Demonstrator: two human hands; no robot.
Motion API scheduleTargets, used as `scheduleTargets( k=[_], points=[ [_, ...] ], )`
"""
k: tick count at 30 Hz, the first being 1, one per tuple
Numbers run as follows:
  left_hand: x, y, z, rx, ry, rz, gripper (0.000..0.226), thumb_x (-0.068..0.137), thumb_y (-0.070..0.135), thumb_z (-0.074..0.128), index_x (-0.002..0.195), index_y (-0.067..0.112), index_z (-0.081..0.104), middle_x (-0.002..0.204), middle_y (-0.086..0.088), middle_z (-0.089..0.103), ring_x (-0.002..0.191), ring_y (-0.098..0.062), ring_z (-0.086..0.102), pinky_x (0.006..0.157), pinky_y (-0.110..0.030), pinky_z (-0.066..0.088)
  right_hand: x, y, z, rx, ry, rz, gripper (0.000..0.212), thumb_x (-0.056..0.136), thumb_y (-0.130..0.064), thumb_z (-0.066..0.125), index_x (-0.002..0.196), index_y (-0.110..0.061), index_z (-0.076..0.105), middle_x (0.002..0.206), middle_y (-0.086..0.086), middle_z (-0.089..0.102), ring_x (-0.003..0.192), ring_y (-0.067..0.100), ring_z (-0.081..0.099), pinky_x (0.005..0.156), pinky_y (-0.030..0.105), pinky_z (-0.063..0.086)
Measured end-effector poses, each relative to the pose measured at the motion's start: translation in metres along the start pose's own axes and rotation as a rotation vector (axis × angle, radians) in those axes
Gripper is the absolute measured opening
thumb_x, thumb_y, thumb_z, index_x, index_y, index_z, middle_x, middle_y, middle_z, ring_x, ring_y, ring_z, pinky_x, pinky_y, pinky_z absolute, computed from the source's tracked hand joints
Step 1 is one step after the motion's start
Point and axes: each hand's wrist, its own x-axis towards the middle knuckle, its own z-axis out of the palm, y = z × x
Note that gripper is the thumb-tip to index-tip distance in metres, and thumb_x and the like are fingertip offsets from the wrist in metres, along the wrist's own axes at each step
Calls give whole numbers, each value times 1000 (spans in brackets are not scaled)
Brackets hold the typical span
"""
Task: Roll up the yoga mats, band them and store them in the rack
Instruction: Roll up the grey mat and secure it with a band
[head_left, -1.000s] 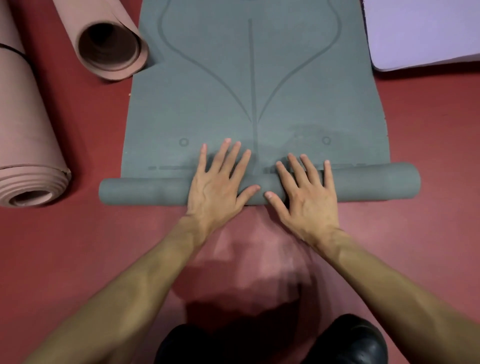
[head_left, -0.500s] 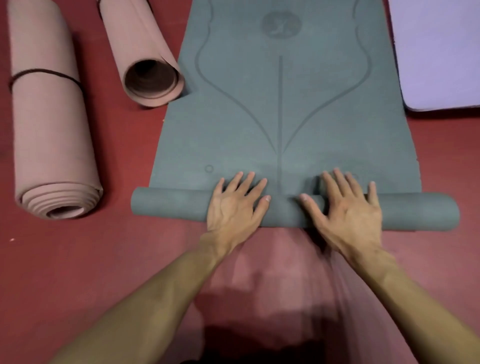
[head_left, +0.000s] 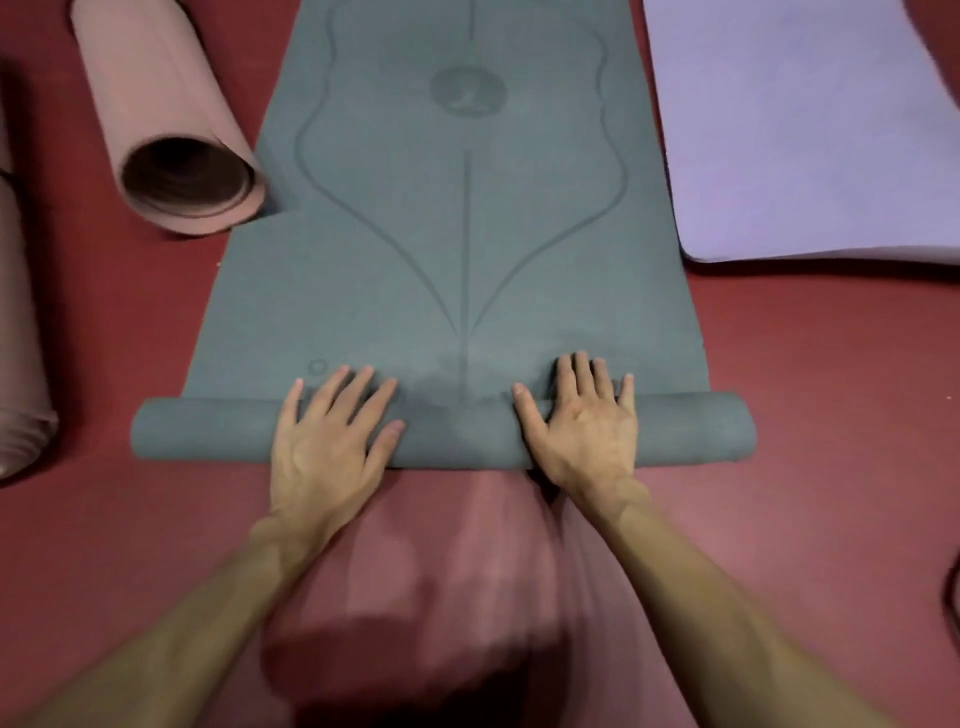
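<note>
A grey-green yoga mat with printed lines lies flat on the red floor, running away from me. Its near end is rolled into a tube that spans the mat's width. My left hand lies flat on the tube left of centre, fingers spread. My right hand presses flat on the tube right of centre. Neither hand grips anything.
A rolled pink mat lies at the left, its open end touching the grey mat's edge. Another pink roll sits at the far left edge. A lilac mat lies flat at the right. A dark cord shows at the right edge.
The tube has rolled further up the mat under my palms and grown slightly thicker. My hands have moved wider apart, and my view has moved forward.
</note>
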Motion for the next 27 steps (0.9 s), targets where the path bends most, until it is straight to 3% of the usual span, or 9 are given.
scheduleTargets(
  k=[3,5,7,10,14,17,21,24,27],
  points=[
    [18,-1,2,3,-73,-29,56,104,49,33,138,22,67,142,-3,66,138,-26,56,117,-51,30,-1,7,-13,70,57,-187,105,85,-89,18,160,-17,36,170,5,27,160,24,16,126,60,9],
    [22,-3,4,2,-105,-36,56,104,51,31,137,25,68,141,-1,66,137,-24,56,116,-49,34,-4,16,-10,-10,68,-418,105,80,-95,34,156,-23,44,166,5,36,156,25,29,121,67,22],
    [22,-4,5,1,-108,-25,56,104,52,31,137,26,68,142,0,66,137,-24,57,116,-48,37,-4,25,-3,-140,18,-534,99,78,-92,45,151,-24,48,158,5,48,145,29,46,110,70,38],
    [17,-7,3,-3,-110,-1,60,104,57,29,141,27,65,145,1,63,139,-23,54,117,-50,37,-3,26,1,-191,-1,-524,86,81,-84,56,143,-24,55,149,1,57,132,32,58,99,64,49],
    [16,-7,0,-28,-33,3,65,106,60,25,139,24,67,142,1,66,136,-23,58,113,-50,42,-7,24,0,-134,14,-497,80,83,-84,41,137,-29,61,142,-9,64,127,32,64,97,62,53],
    [19,-8,-4,-52,26,75,70,107,64,22,138,19,67,138,-2,68,130,-25,63,104,-49,49,-11,22,-13,-117,-8,-480,74,84,-83,36,130,-33,64,132,-16,68,124,26,67,88,53,59],
    [14,-9,-13,-50,100,217,67,107,64,32,136,17,69,133,-3,71,116,-26,71,88,-44,55,-27,31,-22,-94,19,-489,66,86,-83,39,123,-35,64,117,-16,74,120,19,69,80,45,60],
    [6,0,-26,-47,132,230,60,106,58,38,125,16,76,122,-4,76,97,-25,76,79,-40,58,-48,37,-27,-72,40,-484,58,87,-82,48,118,-37,66,103,-16,75,104,14,73,62,35,57],
    [-18,12,-29,-93,59,185,64,107,59,33,121,17,78,118,-5,77,90,-26,77,75,-40,63,-77,42,-28,-55,12,-474,54,83,-79,56,117,-38,69,94,-16,75,89,13,75,55,32,53]
  ],
)
